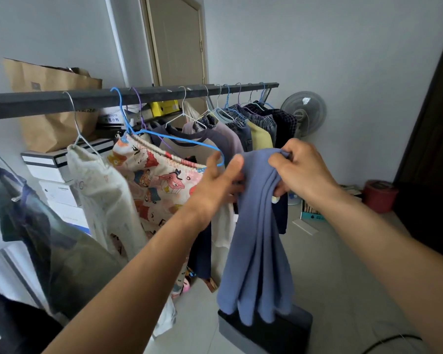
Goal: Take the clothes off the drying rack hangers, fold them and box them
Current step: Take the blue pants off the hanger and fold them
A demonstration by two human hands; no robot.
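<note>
Right hand (298,169) pinches the blue garment (258,238) at its top; left hand (215,185) grips its near-left edge, likely steadying it for folding; dark box (266,333) sits below.

You are holding both arms outstretched, your right hand (301,166) and left hand (216,185) gripping the blue garment (258,238), just beside the rail (87,99).
</note>
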